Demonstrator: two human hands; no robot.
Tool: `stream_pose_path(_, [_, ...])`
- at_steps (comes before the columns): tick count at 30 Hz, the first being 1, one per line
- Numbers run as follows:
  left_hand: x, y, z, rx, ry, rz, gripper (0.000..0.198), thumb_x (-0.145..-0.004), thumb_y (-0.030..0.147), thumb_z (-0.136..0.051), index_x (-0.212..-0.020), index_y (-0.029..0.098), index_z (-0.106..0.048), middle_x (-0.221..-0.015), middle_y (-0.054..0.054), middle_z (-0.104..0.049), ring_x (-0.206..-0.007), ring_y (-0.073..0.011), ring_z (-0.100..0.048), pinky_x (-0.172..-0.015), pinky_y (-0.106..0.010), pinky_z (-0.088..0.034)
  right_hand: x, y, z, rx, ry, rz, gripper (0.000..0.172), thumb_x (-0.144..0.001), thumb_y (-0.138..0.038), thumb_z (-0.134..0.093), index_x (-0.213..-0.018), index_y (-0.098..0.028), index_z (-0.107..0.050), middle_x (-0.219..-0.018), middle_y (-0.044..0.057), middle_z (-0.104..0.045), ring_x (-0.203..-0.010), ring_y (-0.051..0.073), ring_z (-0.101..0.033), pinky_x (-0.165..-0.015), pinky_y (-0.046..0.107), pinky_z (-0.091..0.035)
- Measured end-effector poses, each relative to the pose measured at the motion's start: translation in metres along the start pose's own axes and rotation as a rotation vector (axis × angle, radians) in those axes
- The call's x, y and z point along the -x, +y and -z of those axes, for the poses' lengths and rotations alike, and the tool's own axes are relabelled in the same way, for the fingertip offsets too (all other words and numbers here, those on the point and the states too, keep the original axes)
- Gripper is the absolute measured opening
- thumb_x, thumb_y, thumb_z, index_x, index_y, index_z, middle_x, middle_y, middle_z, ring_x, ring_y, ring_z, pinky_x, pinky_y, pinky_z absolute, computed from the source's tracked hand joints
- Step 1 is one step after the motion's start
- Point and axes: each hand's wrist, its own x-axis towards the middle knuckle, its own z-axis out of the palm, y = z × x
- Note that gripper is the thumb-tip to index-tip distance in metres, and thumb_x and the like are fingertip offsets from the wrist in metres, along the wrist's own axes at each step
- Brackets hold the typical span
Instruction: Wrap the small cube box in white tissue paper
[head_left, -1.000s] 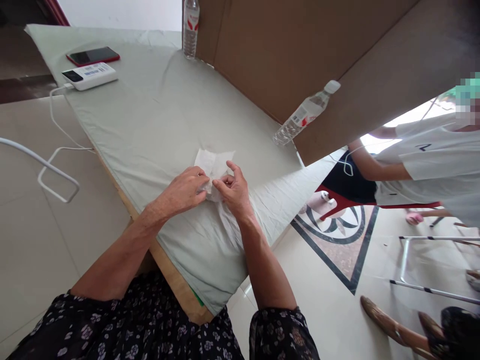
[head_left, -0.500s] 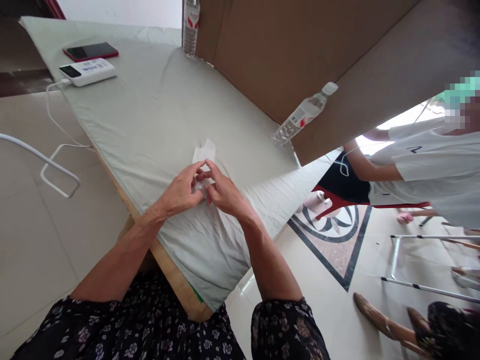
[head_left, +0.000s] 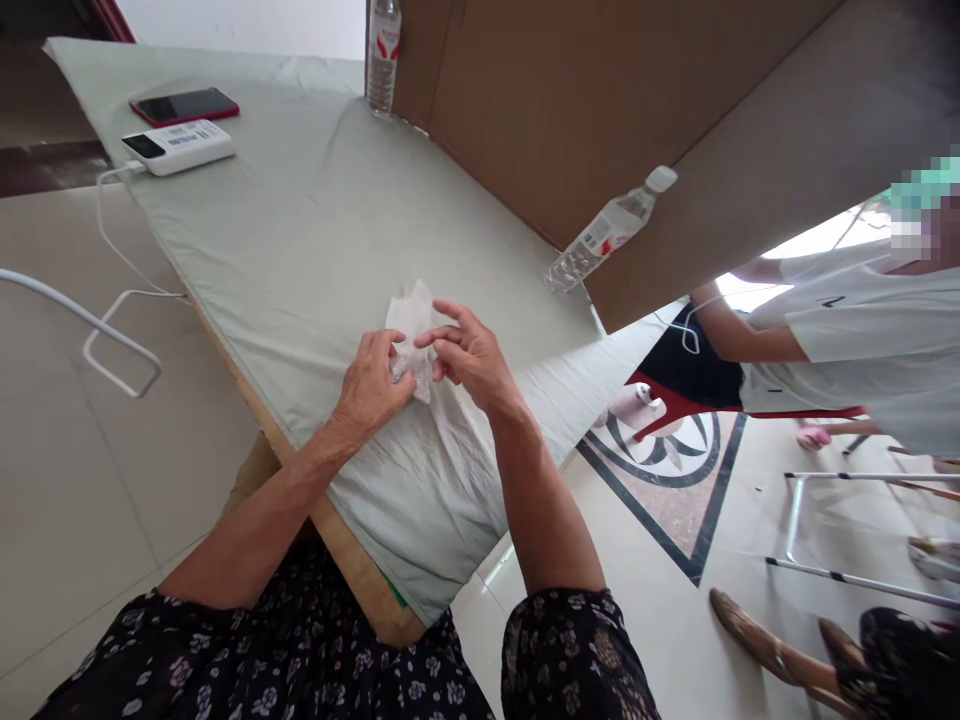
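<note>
A thin white tissue (head_left: 412,308) lies on the cloth-covered table, with a small clear, crinkled piece (head_left: 405,366) on its lower part; what that piece is I cannot make out. My left hand (head_left: 373,378) curls in from the left, fingers and thumb closed on the tissue's edge around the clear piece. My right hand (head_left: 474,362) hovers just to the right, its fingers apart and bent, with nothing visible in them. Its fingertips are close over the tissue; whether they touch it I cannot tell.
A plastic bottle (head_left: 604,232) leans against a large cardboard panel (head_left: 525,120); another bottle (head_left: 383,60) stands farther back. A power bank (head_left: 184,147) with a white cable and a phone (head_left: 187,104) lie far left. At right a person in a white shirt (head_left: 847,310) sits.
My right hand has moved right and up, away from my left hand, and its fingers have spread. More of the tissue and the clear piece shows. My left hand has barely moved.
</note>
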Motion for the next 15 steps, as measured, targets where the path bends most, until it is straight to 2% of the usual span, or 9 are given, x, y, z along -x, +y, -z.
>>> stream_pose_path(2, [0.0, -0.001, 0.0, 0.002, -0.006, -0.011, 0.043, -0.077, 0.015, -0.062, -0.119, 0.022, -0.055, -0.1, -0.002, -0.058, -0.083, -0.0161, -0.06, -0.08, -0.034, -0.055, 0.002, 0.004, 0.001, 0.025, 0.109, 0.027, 0.055, -0.087, -0.024, -0.053, -0.142, -0.022, -0.051, -0.102, 0.005, -0.077, -0.07, 0.014, -0.067, -0.064, 0.028, -0.057])
stream_pose_path(4, [0.001, 0.0, 0.001, 0.0, -0.013, -0.022, 0.042, -0.079, 0.015, -0.061, -0.12, 0.022, -0.055, -0.101, -0.002, -0.058, -0.081, -0.0152, -0.059, -0.08, -0.033, -0.055, 0.003, 0.009, -0.001, 0.081, 0.101, 0.05, 0.053, -0.084, -0.019, -0.053, -0.138, -0.02, -0.056, -0.1, 0.006, -0.078, -0.086, 0.017, -0.071, -0.082, 0.033, -0.06])
stream_pose_path(6, [0.001, 0.002, 0.002, -0.01, -0.021, -0.026, 0.039, -0.08, 0.014, -0.061, -0.118, 0.022, -0.056, -0.102, -0.003, -0.058, -0.08, -0.0146, -0.058, -0.08, -0.033, -0.054, 0.003, 0.012, -0.003, 0.125, 0.066, 0.08, 0.053, -0.082, -0.015, -0.053, -0.134, -0.02, -0.059, -0.103, 0.006, -0.079, -0.096, 0.018, -0.072, -0.098, 0.039, -0.056])
stream_pose_path(8, [0.001, 0.003, 0.004, -0.022, -0.035, -0.024, 0.033, -0.08, 0.014, -0.061, -0.113, 0.021, -0.058, -0.103, -0.003, -0.059, -0.077, -0.0139, -0.056, -0.08, -0.033, -0.054, 0.001, 0.015, -0.002, 0.126, 0.116, 0.098, 0.05, -0.083, -0.017, -0.054, -0.132, -0.02, -0.061, -0.105, 0.006, -0.079, -0.099, 0.019, -0.071, -0.101, 0.041, -0.055])
stream_pose_path(10, [0.001, 0.003, 0.005, -0.032, -0.055, -0.024, 0.028, -0.081, 0.015, -0.06, -0.108, 0.019, -0.06, -0.104, -0.004, -0.058, -0.074, -0.0128, -0.054, -0.078, -0.032, -0.054, -0.003, 0.018, 0.002, 0.092, 0.212, 0.046, 0.046, -0.085, -0.023, -0.057, -0.13, -0.02, -0.061, -0.104, 0.006, -0.078, -0.095, 0.018, -0.07, -0.091, 0.038, -0.058])
stream_pose_path(12, [0.0, 0.003, 0.006, -0.042, -0.076, -0.03, 0.028, -0.081, 0.015, -0.06, -0.109, 0.019, -0.062, -0.104, -0.004, -0.058, -0.072, -0.0123, -0.053, -0.078, -0.032, -0.054, -0.008, 0.022, 0.007, 0.06, 0.273, -0.087, 0.047, -0.084, -0.027, -0.063, -0.129, -0.017, -0.061, -0.102, 0.008, -0.077, -0.087, 0.017, -0.069, -0.074, 0.031, -0.059])
stream_pose_path(15, [0.0, 0.002, 0.006, -0.06, -0.095, -0.065, 0.041, -0.083, 0.015, -0.058, -0.123, 0.02, -0.064, -0.103, -0.004, -0.057, -0.076, -0.0138, -0.055, -0.079, -0.031, -0.054, -0.017, 0.026, 0.01, 0.016, 0.248, -0.272, 0.056, -0.081, -0.03, -0.072, -0.131, -0.011, -0.058, -0.101, 0.011, -0.074, -0.078, 0.016, -0.067, -0.054, 0.024, -0.052])
